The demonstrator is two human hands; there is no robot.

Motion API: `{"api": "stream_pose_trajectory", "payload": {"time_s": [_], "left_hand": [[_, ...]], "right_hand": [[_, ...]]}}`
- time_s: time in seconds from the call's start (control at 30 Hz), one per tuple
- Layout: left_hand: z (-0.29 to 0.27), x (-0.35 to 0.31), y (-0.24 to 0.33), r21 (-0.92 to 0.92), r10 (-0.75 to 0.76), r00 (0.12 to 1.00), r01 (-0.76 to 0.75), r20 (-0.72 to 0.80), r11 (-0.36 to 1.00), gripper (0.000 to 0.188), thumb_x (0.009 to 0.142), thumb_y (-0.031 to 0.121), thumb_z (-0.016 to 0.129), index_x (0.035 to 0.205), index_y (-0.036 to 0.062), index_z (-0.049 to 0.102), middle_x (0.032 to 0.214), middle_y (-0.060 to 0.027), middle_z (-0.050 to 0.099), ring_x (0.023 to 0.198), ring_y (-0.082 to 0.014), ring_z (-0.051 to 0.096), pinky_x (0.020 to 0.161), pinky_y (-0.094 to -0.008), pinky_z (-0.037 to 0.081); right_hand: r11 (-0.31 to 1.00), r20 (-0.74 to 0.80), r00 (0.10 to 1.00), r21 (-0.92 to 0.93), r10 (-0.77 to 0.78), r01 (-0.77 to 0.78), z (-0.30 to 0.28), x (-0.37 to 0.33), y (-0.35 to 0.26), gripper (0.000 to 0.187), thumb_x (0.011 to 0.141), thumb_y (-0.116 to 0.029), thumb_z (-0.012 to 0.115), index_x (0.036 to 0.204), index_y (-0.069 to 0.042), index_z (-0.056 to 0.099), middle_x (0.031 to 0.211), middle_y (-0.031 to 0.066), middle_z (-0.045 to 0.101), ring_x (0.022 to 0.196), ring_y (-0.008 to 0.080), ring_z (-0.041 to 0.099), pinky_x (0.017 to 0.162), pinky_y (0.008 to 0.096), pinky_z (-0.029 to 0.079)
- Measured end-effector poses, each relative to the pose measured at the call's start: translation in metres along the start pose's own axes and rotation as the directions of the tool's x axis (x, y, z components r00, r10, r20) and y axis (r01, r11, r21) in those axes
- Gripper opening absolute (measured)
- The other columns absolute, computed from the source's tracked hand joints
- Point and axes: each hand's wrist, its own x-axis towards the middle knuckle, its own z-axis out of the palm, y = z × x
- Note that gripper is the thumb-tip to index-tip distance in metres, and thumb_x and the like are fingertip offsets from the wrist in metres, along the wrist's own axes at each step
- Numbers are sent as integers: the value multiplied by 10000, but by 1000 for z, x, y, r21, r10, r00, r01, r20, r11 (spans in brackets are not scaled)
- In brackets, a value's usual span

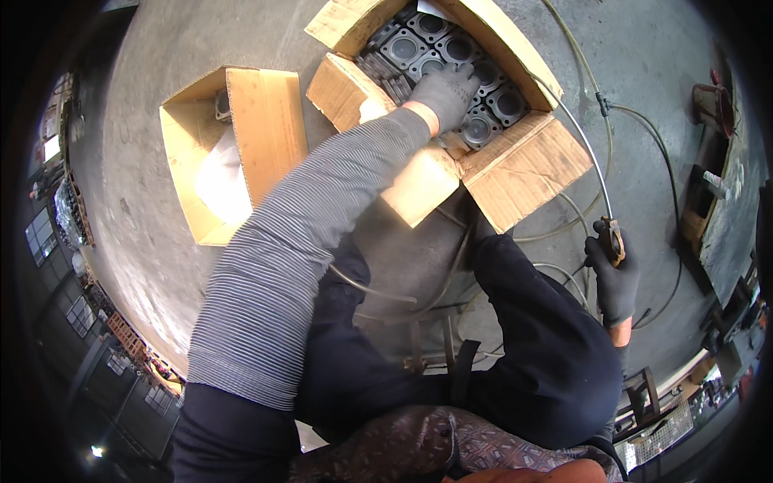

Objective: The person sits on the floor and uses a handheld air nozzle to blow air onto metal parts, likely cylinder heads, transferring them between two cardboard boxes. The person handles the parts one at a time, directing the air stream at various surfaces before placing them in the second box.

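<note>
My left hand (444, 95), in a dark grey glove, reaches into an open cardboard box (527, 157). Its fingers bend down over one of the metal engine cylinders (404, 48) packed there in rows; the fingertips are partly hidden among them. The cylinders have round bores and flat, squarish flanges with bolt holes. Off to the right, beyond my knee, my right hand (617, 274) wears the same kind of glove. It is closed around the handle of an air blow gun (615, 241), whose long thin metal tube curves up and left toward the box.
A second cardboard box (270, 121) stands at the left, with white plastic and a metal part inside. Hoses (576, 40) loop across the grey concrete floor (201, 32) and between my legs. A reddish-brown container (713, 109) and a bench edge (729, 217) lie far right.
</note>
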Motion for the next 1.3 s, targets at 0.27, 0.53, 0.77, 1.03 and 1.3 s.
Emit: {"api": "stream_pose_trajectory", "payload": {"time_s": [0.27,0.53,0.77,1.03,1.3], "left_hand": [[-6,1,-9,-80,-21,999,24,36,997,655,806,223,818,1401,120,564,1461,-108,510,1302,-319,566,1027,-446,514],[5,-8,1,-168,150,988,-145,18,975,517,794,209,829,1269,124,645,1330,-98,586,1268,-318,575,1046,-441,477],[11,0,27,101,148,986,-155,71,983,389,803,230,798,1164,148,678,1261,-94,611,1260,-300,575,1015,-476,457],[-2,-22,4,-562,-45,994,93,98,822,318,858,215,781,1113,68,659,1075,-142,702,1048,-312,685,942,-460,517],[-87,-106,-46,-963,-119,957,257,265,-80,458,1005,281,705,1286,-65,603,1134,-110,675,943,-170,709,782,-289,637]], "right_hand": [[999,3,1000,-43,8,-7,-3,-2,5,332,915,-40,766,1234,17,696,998,-12,693,828,51,592,719,242,511],[998,24,1000,-56,-11,12,-4,1,13,419,931,-28,736,1338,14,648,1133,30,718,853,73,616,719,255,525],[997,17,1000,-72,-8,9,-1,-4,8,420,932,-38,739,1340,6,648,1148,19,717,877,73,623,730,252,528],[997,57,998,-65,-31,35,-9,-14,-4,390,913,-28,766,1291,21,680,1088,15,730,904,76,631,797,254,529],[918,253,967,-376,-28,125,-46,-64,-79,277,870,5,738,1144,3,696,872,-42,621,735,41,528,663,211,436]]}}
